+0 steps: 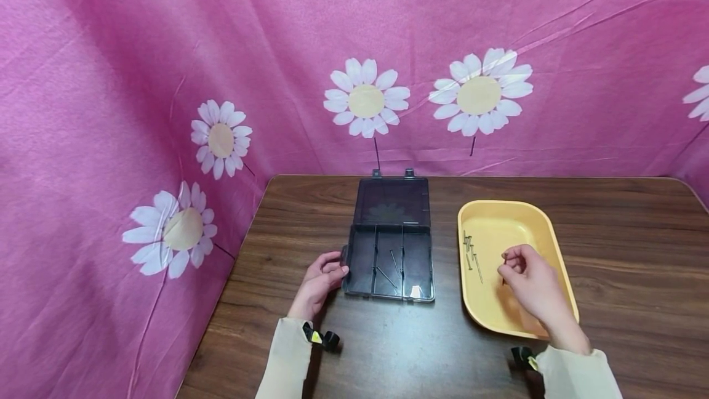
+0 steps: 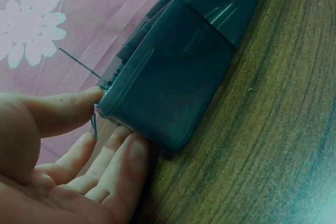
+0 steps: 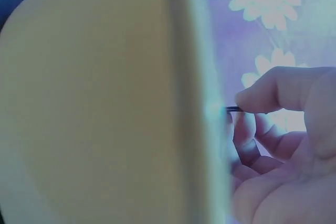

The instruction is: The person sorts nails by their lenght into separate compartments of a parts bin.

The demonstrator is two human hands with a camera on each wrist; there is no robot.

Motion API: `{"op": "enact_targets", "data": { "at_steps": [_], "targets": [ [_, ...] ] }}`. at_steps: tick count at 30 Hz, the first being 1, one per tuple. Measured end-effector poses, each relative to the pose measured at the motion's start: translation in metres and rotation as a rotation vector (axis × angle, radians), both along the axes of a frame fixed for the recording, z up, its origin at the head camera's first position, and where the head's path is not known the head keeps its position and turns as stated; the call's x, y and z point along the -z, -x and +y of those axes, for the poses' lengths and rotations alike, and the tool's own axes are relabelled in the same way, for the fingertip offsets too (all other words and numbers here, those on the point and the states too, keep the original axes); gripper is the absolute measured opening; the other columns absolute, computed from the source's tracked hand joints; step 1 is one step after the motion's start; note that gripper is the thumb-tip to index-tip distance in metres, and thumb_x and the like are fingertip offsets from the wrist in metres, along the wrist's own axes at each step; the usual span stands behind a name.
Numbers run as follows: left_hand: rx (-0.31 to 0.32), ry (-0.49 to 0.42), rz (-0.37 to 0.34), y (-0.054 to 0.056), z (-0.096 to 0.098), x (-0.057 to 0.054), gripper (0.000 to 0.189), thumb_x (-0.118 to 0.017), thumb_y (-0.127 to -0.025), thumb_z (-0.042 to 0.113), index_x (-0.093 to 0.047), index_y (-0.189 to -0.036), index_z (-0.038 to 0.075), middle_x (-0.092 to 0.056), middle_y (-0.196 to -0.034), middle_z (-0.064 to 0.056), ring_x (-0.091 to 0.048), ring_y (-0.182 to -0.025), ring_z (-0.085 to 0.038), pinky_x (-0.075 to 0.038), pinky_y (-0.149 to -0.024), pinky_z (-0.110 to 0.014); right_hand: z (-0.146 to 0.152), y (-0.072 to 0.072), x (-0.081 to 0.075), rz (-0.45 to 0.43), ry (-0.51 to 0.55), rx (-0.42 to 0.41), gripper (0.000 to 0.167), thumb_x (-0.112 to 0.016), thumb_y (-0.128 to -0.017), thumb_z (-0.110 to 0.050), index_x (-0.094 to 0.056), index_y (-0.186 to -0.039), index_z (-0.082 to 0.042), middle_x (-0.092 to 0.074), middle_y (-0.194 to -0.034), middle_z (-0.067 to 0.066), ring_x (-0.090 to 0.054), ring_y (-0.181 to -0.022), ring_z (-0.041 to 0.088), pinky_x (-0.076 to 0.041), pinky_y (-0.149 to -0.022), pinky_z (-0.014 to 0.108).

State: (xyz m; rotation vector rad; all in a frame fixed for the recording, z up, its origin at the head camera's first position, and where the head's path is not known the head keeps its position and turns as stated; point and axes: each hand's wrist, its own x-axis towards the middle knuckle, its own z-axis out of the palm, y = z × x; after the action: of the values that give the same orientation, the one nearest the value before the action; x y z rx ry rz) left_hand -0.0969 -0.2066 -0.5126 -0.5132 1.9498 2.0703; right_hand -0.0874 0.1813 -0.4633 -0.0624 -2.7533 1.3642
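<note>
A dark translucent compartment box (image 1: 360, 263) lies on the table with its lid (image 1: 392, 202) folded back. Two thin nails (image 1: 386, 277) rest in its middle compartment. At the box's left side, my left hand (image 1: 318, 282) grips the edge, thumb at the rim and fingers against the side wall in the left wrist view. Over the yellow tray (image 1: 515, 207), my right hand (image 1: 528, 276) pinches a thin dark nail (image 3: 232, 109) between thumb and fingers; most of it is hidden. Several loose nails (image 1: 471, 251) lie in the tray's left part.
Both the box and the tray stand on a brown wooden table (image 1: 626, 276), the tray to the right with a gap between them. A pink cloth (image 1: 277, 48) with white daisies hangs behind the table and along its left side.
</note>
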Motion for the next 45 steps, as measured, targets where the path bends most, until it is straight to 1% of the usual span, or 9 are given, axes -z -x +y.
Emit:
{"op": "enact_targets", "data": {
  "at_steps": [5,12,16,19,24,26,29,37,45],
  "targets": [
    [-0.001,0.005,-0.002,0.0,0.0,0.001,0.051,-0.063,-0.088,-0.001,-0.043,-0.136,-0.002,-0.059,-0.085,0.007,-0.059,-0.077,-0.005,-0.048,-0.071,-0.023,-0.001,0.001,-0.007,0.008,0.084,0.011,0.02,-0.056,-0.083,0.002,-0.055,-0.102,0.008,-0.058,-0.082,0.01,-0.049,-0.064,-0.004,-0.045,-0.056,0.015],
    [0.004,0.006,0.003,0.0,0.0,0.0,0.052,-0.063,-0.088,0.0,-0.042,-0.136,-0.002,-0.058,-0.085,0.008,-0.059,-0.077,-0.005,-0.048,-0.072,-0.024,-0.002,0.002,-0.015,0.056,0.152,0.024,0.018,-0.058,-0.085,0.003,-0.055,-0.102,0.006,-0.055,-0.078,-0.007,-0.051,-0.067,-0.004,-0.047,-0.059,0.013],
    [0.004,0.007,0.002,0.0,0.0,0.0,0.052,-0.064,-0.088,0.001,-0.043,-0.136,-0.002,-0.059,-0.084,0.007,-0.059,-0.077,-0.005,-0.048,-0.072,-0.024,-0.004,0.003,-0.019,0.067,0.237,0.022,0.016,-0.057,-0.087,0.005,-0.053,-0.102,0.005,-0.054,-0.078,-0.013,-0.055,-0.067,-0.004,-0.05,-0.061,0.014],
    [0.003,0.005,0.002,-0.001,-0.001,0.0,0.051,-0.064,-0.088,0.002,-0.043,-0.135,-0.002,-0.06,-0.084,0.007,-0.06,-0.077,-0.005,-0.048,-0.071,-0.024,-0.006,0.003,-0.022,0.072,0.356,0.012,0.015,-0.056,-0.088,0.008,-0.053,-0.1,0.0,-0.056,-0.078,-0.013,-0.059,-0.067,-0.002,-0.053,-0.062,0.015],
    [0.006,0.001,0.004,-0.001,-0.001,-0.001,0.051,-0.064,-0.088,0.002,-0.043,-0.135,-0.002,-0.06,-0.085,0.007,-0.06,-0.078,-0.005,-0.048,-0.072,-0.024,-0.008,0.003,-0.026,0.099,0.643,-0.026,0.027,-0.054,-0.086,0.015,-0.056,-0.095,-0.01,-0.061,-0.079,-0.008,-0.063,-0.068,0.001,-0.054,-0.063,0.017],
    [0.009,0.001,0.004,-0.001,-0.001,-0.001,0.051,-0.064,-0.088,0.001,-0.043,-0.135,-0.002,-0.06,-0.085,0.007,-0.06,-0.078,-0.005,-0.048,-0.072,-0.024,-0.009,0.003,-0.028,0.107,0.743,-0.043,0.029,-0.053,-0.086,0.016,-0.058,-0.095,-0.011,-0.063,-0.08,-0.006,-0.064,-0.069,0.003,-0.055,-0.064,0.017],
    [0.01,0.005,0.004,0.0,-0.001,-0.001,0.051,-0.063,-0.088,0.001,-0.043,-0.135,-0.002,-0.059,-0.085,0.007,-0.06,-0.078,-0.006,-0.048,-0.072,-0.024,-0.011,0.004,-0.032,0.113,0.837,-0.056,0.028,-0.053,-0.087,0.016,-0.059,-0.096,-0.01,-0.064,-0.083,-0.005,-0.066,-0.072,0.005,-0.055,-0.066,0.018],
    [0.012,0.006,0.003,0.001,-0.001,-0.001,0.051,-0.063,-0.089,0.001,-0.042,-0.135,-0.003,-0.06,-0.085,0.006,-0.059,-0.079,-0.006,-0.049,-0.073,-0.024,-0.025,0.009,-0.041,0.133,0.945,-0.084,0.028,-0.05,-0.088,0.017,-0.059,-0.099,-0.007,-0.065,-0.082,-0.002,-0.065,-0.074,0.007,-0.055,-0.068,0.02],
    [0.001,-0.015,0.01,0.001,0.0,-0.002,0.051,-0.064,-0.088,0.0,-0.043,-0.134,-0.003,-0.062,-0.086,0.006,-0.06,-0.079,-0.006,-0.05,-0.072,-0.023,-0.044,0.012,-0.046,0.113,0.948,-0.09,0.031,-0.051,-0.089,0.015,-0.063,-0.103,-0.01,-0.065,-0.081,-0.001,-0.066,-0.075,0.008,-0.056,-0.07,0.02]
  ]
}}
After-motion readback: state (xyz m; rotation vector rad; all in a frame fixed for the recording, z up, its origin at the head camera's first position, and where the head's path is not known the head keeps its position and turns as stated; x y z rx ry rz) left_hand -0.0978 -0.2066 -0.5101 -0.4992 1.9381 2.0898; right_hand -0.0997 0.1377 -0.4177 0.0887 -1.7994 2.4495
